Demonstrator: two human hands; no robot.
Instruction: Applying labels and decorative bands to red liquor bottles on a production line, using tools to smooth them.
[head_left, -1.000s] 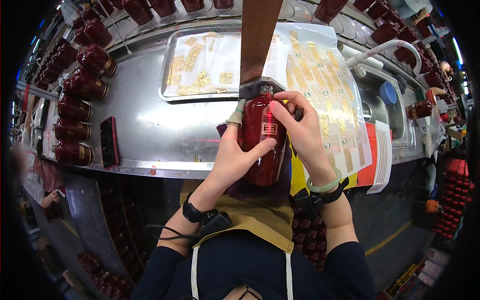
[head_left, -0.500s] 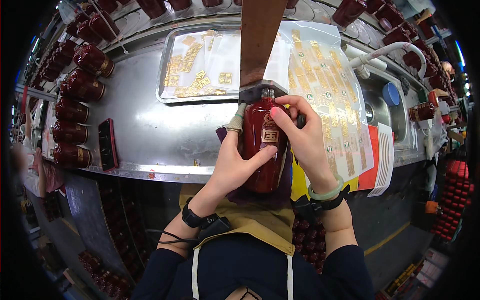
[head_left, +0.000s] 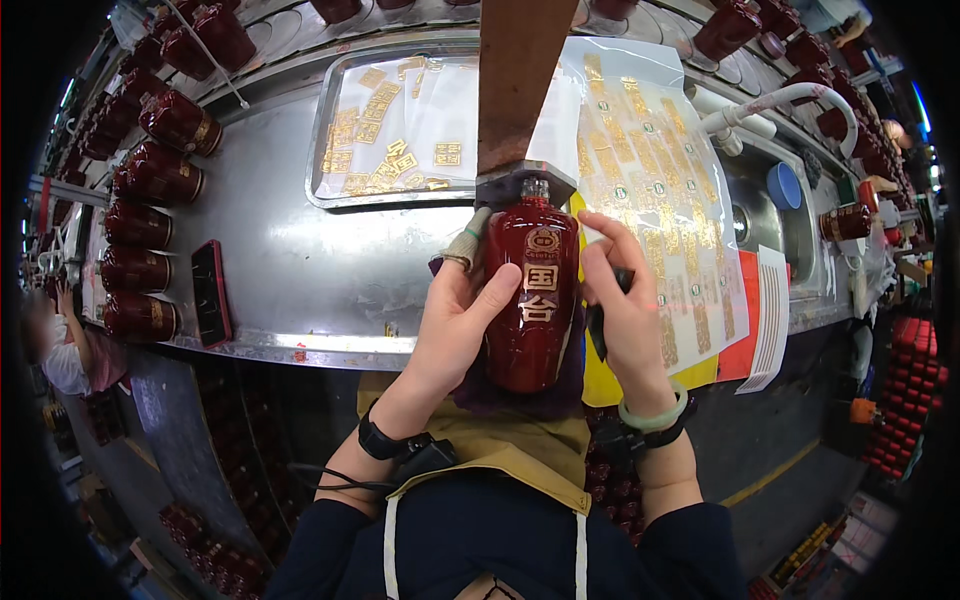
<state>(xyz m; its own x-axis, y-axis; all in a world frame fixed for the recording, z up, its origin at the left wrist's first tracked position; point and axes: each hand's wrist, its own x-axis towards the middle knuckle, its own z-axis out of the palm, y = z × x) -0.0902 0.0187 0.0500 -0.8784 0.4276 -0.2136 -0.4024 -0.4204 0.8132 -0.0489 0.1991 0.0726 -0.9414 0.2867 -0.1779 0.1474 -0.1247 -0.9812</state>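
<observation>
Left hand (head_left: 452,315) wraps glossy red bottle (head_left: 538,300) — right hand (head_left: 634,318), half-curled, holds dark tool (head_left: 597,328) — bottle could slip if left grip loosens.

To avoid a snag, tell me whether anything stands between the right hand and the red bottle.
Only a dark object, apparently held in the right hand, shows in the gap beside the red bottle; nothing else visible blocks the way.
</observation>
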